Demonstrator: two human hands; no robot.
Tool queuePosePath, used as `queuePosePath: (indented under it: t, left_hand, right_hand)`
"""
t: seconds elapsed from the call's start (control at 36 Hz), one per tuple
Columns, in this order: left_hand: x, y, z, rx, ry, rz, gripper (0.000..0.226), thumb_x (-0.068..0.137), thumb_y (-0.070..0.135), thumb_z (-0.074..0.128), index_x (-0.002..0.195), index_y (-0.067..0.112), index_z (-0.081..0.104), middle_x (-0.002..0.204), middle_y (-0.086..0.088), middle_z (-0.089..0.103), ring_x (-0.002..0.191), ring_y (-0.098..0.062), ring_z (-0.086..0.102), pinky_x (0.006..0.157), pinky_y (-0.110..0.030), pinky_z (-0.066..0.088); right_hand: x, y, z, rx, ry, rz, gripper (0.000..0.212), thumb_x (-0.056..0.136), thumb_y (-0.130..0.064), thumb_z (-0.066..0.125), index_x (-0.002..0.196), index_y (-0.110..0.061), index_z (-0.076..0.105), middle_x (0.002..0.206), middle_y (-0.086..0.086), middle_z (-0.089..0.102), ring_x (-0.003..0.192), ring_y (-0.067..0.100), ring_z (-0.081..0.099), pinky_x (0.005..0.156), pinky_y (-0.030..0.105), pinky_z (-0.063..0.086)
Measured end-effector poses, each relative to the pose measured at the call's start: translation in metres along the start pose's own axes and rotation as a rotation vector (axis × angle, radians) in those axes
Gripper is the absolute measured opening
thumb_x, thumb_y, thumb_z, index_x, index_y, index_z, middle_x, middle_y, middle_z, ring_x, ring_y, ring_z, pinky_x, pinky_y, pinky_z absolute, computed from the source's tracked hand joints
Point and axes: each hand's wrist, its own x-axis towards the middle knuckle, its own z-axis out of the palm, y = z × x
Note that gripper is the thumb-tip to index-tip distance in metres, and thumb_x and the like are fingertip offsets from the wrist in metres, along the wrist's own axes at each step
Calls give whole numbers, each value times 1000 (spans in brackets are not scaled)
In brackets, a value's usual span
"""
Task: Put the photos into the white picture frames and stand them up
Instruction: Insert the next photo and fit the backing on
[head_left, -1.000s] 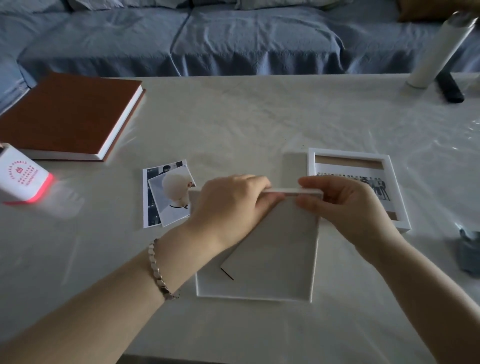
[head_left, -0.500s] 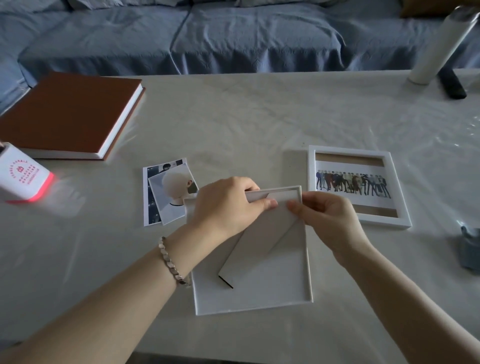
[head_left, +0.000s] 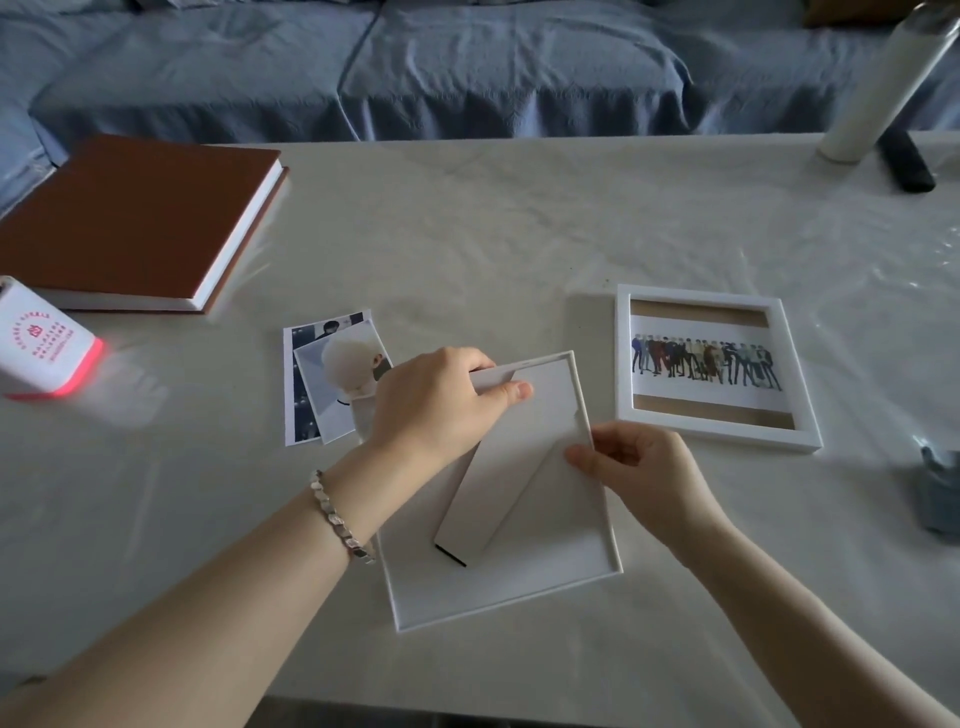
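The frame (head_left: 506, 603) lies face down on the tabletop (head_left: 519, 249) in front of the person. Its long axis runs away from them, with the far end leaning slightly left. Its stand (head_left: 483, 499) slants across the back, free end pointing near-left. The left grip (head_left: 436, 410) pinches the back's far edge, and the right grip (head_left: 639, 473) pinches the frame's right rim. Photos (head_left: 311, 410) lie just left. A second frame (head_left: 717, 435) lies face up on the right.

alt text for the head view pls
A person's left hand pinches the top of the backing board of a face-down white frame on a table, the right hand gripping its right edge. Loose photos lie left, a filled frame right.
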Motion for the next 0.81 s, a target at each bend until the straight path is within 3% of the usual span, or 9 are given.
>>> queuePosePath:
  t: [0.14, 0.22, 0.39, 0.47, 0.56, 0.61, 0.67, 0.75, 0.81]
  left_hand:
    - [2, -8, -9, -40, 103, -21, 43, 79, 53, 60, 84, 11, 65, 73, -4, 65, 77, -25, 59, 62, -30, 40]
    - [5, -11, -14, -84, 116, -55, 51, 79, 54, 60, 77, 3, 60, 56, -5, 49, 61, -23, 50, 50, -30, 29]
    - [7, -1, -22, -154, 189, 48, 37, 78, 56, 60, 74, 20, 56, 58, 7, 52, 67, -19, 51, 51, -25, 31]
    - [13, 8, -33, -347, 305, 189, 41, 73, 56, 64, 81, 17, 63, 71, 8, 59, 75, -17, 56, 63, -26, 40]
    - [21, 14, -42, -362, 446, 367, 63, 70, 65, 58, 98, 8, 66, 104, 0, 61, 108, -18, 53, 94, -24, 39]
    - [24, 14, -42, -372, 371, 254, 74, 75, 64, 53, 124, 10, 52, 135, -7, 44, 128, -21, 37, 107, -30, 29]
    - [21, 12, -41, -623, 169, -45, 69, 82, 59, 49, 135, 16, 38, 143, -3, 32, 125, -15, 37, 107, -30, 29]
    - [14, 9, -44, -1321, -170, -454, 51, 88, 56, 41, 108, 10, 50, 114, -17, 51, 92, -27, 59, 80, -39, 56]
    - [8, 3, -44, -1474, -374, -572, 49, 89, 49, 42, 104, 4, 54, 92, -20, 62, 68, -27, 66, 55, -36, 58]
  right_hand:
    - [-9, 12, -13, -69, -208, 80, 24, 75, 5, 66, 86, -16, 70, 84, 5, 73, 76, 14, 66, 75, 26, 53]
    - [-14, 17, -17, -31, -176, 98, 22, 76, 4, 66, 80, -18, 71, 77, 2, 74, 72, 13, 65, 74, 24, 53]
    - [-12, 3, -25, -83, -74, -77, 40, 73, 6, 68, 70, -34, 69, 63, -12, 70, 61, 4, 61, 65, 15, 48]
    - [-7, -14, -35, -188, 75, -231, 30, 72, 3, 70, 78, -27, 71, 61, -10, 68, 60, -1, 58, 60, 6, 44]
    - [0, -29, -43, -330, 312, -442, 20, 71, -2, 73, 89, -7, 70, 70, -6, 61, 67, -6, 57, 61, 0, 41]
    - [4, -33, -44, -438, 426, -598, 19, 71, -2, 72, 89, -2, 69, 72, -5, 58, 70, 3, 54, 65, 3, 43]
    - [6, -31, -44, -529, 506, -707, 14, 73, -1, 70, 86, 2, 69, 72, -1, 59, 69, 10, 51, 65, 9, 43]
    - [6, -20, -43, -651, 556, -857, 12, 76, -6, 65, 82, 2, 70, 72, 6, 64, 70, 12, 53, 68, 17, 43]
    - [4, -10, -41, -736, 504, -921, 9, 75, -6, 66, 80, 0, 71, 75, 10, 68, 71, 17, 58, 70, 23, 46]
